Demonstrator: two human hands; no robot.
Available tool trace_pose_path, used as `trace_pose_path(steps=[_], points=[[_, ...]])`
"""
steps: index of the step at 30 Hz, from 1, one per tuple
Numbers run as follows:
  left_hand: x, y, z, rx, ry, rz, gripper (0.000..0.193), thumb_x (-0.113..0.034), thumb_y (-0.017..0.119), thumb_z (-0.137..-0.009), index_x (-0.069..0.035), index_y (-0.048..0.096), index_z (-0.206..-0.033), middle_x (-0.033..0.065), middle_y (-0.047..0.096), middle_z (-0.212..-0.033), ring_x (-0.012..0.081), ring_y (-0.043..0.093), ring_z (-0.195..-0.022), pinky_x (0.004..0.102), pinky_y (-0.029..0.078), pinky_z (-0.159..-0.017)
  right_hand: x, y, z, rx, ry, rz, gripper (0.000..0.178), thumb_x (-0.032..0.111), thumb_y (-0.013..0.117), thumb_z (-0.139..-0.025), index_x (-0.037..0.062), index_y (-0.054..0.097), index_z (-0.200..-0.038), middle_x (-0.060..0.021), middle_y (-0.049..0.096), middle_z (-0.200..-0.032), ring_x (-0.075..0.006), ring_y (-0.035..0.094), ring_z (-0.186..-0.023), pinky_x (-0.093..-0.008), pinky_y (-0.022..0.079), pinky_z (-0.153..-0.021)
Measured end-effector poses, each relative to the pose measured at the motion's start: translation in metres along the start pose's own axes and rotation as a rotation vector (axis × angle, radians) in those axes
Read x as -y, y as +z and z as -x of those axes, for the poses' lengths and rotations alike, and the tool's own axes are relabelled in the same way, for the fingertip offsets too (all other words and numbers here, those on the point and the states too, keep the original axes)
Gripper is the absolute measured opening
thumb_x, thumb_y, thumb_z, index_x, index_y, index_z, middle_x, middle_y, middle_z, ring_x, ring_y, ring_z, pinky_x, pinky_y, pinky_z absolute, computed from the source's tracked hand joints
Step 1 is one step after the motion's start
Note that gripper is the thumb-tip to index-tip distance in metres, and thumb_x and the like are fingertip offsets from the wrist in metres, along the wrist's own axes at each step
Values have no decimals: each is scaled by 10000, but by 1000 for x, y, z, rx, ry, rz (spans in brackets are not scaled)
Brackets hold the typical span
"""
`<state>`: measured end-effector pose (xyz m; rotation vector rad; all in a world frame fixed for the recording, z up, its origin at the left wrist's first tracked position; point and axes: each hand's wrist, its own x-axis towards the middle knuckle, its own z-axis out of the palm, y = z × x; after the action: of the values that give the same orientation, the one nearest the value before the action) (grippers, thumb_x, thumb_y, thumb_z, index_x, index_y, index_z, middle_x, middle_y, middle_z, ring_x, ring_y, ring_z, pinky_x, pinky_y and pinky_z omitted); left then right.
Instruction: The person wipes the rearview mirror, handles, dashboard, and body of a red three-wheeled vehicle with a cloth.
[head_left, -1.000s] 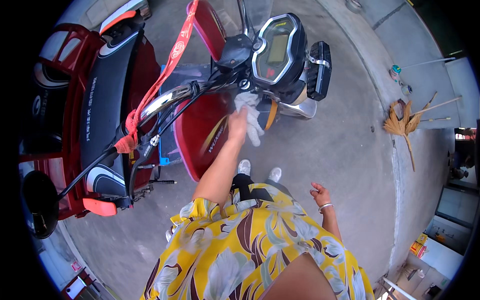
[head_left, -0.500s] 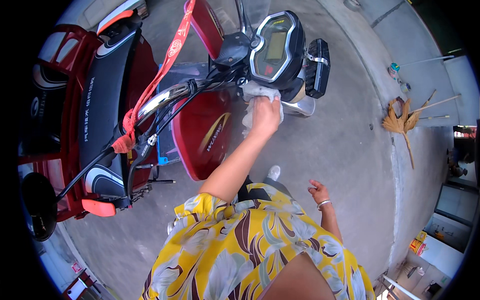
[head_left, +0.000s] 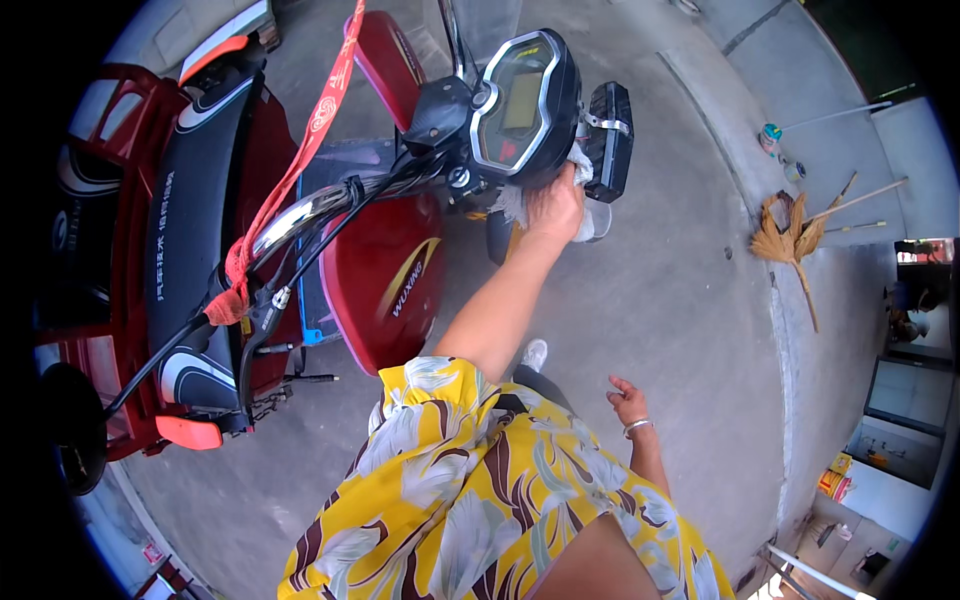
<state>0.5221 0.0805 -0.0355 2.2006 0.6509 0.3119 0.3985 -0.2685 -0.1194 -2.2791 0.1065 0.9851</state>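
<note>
My left hand (head_left: 556,207) is closed on a whitish cleaning cloth (head_left: 579,162), pressing it beneath the instrument display (head_left: 518,105) of a red motor tricycle. Parts of the cloth stick out on both sides of the fingers. Close beside that hand is the black headlight (head_left: 609,142) with its metal bracket. My right hand (head_left: 627,400), with a bracelet on its wrist, hangs low at my side over the floor. It holds nothing, and its fingers are loosely apart.
The chrome handlebar (head_left: 305,218) runs to the left with a red ribbon (head_left: 318,118) tied on it. Red fairings (head_left: 385,275) and a black-and-red seat (head_left: 185,240) lie beyond. At right, a straw broom (head_left: 790,235) and small cans (head_left: 770,138) stand near the wall.
My left hand has moved right with the cloth, from the display's lower left toward the headlight side. The whole view has shifted slightly; the right hand still hangs at my side.
</note>
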Motion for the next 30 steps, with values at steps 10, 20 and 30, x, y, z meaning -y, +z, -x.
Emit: trace_pose_path(steps=[10,20,30], points=[[47,42,58,145,-128,457,286,-188,496,-808,-38,544,-1047,176,539,-1039,299,458,-1045,384,347,-887,59,-1,-9,54,-133,-293,466,141,608,-758,68,479,-1199,-81,586,-975,-151,558,-793,-297,453,-726],[-32,-45,97,841,-188,1708,431,-320,386,-911,-37,366,-1236,60,449,-1208,173,424,-1126,331,325,-964,211,-10,-12,31,-791,-844,600,30,645,-669,36,425,-1227,-71,529,-1136,-165,524,-1007,-305,401,-892],[26,-104,94,380,-69,904,375,-111,486,-866,2,424,-1219,105,491,-1201,175,444,-1125,283,331,-941,357,-71,-85,-735,-1120,66,451,46,634,-634,132,584,-1073,-135,438,-1200,-288,447,-1092,-335,371,-923]])
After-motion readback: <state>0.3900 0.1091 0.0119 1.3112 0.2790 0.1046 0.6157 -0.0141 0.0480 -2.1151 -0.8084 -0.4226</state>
